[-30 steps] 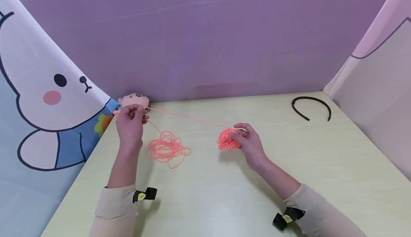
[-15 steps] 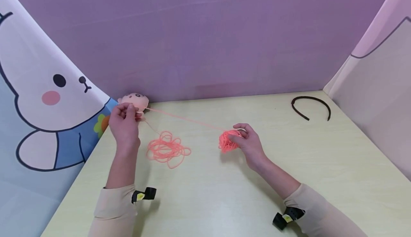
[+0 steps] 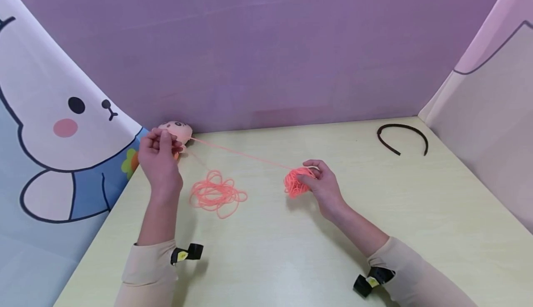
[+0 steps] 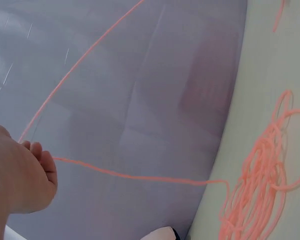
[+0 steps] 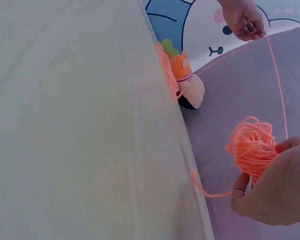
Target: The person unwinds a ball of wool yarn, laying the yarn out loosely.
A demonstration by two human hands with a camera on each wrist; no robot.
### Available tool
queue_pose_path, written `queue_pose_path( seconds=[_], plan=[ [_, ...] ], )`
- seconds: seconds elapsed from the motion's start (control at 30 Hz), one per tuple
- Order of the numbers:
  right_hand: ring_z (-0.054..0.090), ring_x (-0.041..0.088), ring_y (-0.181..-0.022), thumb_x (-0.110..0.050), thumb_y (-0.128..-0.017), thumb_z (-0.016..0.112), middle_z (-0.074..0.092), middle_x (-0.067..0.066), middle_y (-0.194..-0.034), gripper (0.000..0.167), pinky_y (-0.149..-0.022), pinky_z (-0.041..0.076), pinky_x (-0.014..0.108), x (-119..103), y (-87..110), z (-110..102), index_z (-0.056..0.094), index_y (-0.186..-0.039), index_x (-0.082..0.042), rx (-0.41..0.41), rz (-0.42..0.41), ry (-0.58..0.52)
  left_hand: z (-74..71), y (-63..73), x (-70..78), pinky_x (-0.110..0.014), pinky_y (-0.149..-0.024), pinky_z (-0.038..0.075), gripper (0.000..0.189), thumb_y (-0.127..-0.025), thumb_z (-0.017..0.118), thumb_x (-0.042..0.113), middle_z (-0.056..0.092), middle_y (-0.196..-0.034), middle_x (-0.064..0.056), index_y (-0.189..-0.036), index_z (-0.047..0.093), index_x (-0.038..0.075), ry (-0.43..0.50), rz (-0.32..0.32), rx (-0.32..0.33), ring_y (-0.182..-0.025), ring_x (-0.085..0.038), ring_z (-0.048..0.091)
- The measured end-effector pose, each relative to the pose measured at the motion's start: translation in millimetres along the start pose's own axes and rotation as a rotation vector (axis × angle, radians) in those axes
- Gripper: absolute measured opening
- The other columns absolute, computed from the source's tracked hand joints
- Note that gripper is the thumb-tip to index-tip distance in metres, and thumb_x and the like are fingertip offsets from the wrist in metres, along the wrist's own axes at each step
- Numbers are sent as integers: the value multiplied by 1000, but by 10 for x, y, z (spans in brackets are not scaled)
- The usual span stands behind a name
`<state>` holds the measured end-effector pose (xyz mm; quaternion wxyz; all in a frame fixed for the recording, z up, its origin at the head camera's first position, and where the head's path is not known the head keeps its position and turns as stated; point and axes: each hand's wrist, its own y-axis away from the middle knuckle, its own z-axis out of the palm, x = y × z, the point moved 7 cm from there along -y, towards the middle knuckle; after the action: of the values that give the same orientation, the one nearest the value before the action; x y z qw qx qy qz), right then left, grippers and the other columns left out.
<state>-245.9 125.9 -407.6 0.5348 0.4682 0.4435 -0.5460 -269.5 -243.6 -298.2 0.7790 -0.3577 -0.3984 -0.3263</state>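
Your right hand [image 3: 326, 190] grips coral yarn bundle [image 5: 255, 152]; left hand [image 3: 161, 161] pinches strand [image 4: 135, 177]. Likely light, soft, tangle-prone; cradle bundle loosely round middle.

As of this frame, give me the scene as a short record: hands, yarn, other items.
left hand: pinches the yarn strand, raised
right hand: holds the coral yarn bundle above the table
yarn strand: stretched between both hands
loose coil: on the table, a strand rising to the left hand
plush toy: far left, partly hidden behind the left hand in the head view
black curved band: on the table, far right
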Motion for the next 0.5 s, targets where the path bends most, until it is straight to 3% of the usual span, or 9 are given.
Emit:
queue_pose_path(
  seconds=[0.17, 0.33, 0.4, 0.5],
  plan=[
    [62, 10, -76, 4, -92, 67, 65, 7, -97, 38, -70, 53, 23, -12, 0, 0, 52, -126, -4, 12, 3, -2, 2, 28, 78, -27, -77, 55, 27, -98, 67, 19, 60, -98, -13, -116, 58, 1, 109, 61, 18, -84, -22, 60],
    [62, 10, -75, 4, -92, 67, 65, 6, -96, 38, -70, 53, 23, -14, -1, -1, 52, -126, -4, 13, 8, -2, 49, 39, 93, -27, -71, 55, 19, -99, 65, 15, 59, -91, -14, -110, 58, 0, 185, 99, -28, -78, -23, 58],
    [63, 10, -76, 4, -92, 67, 66, 6, -97, 38, -70, 53, 23, -17, 0, 3, 52, -127, -4, 14, 10, 0, 64, 34, 60, -28, -71, 54, 13, -101, 64, 14, 59, -88, -12, -102, 60, 1, 136, 81, -49, -77, -23, 58],
    [63, 10, -77, 5, -92, 66, 66, 6, -98, 39, -70, 53, 23, -14, 0, 2, 52, -127, -3, 17, 13, 8, 64, 33, -26, -28, -76, 50, 17, -102, 62, 19, 62, -87, -7, -92, 64, 5, -63, 19, -50, -83, -20, 57]
  ],
)
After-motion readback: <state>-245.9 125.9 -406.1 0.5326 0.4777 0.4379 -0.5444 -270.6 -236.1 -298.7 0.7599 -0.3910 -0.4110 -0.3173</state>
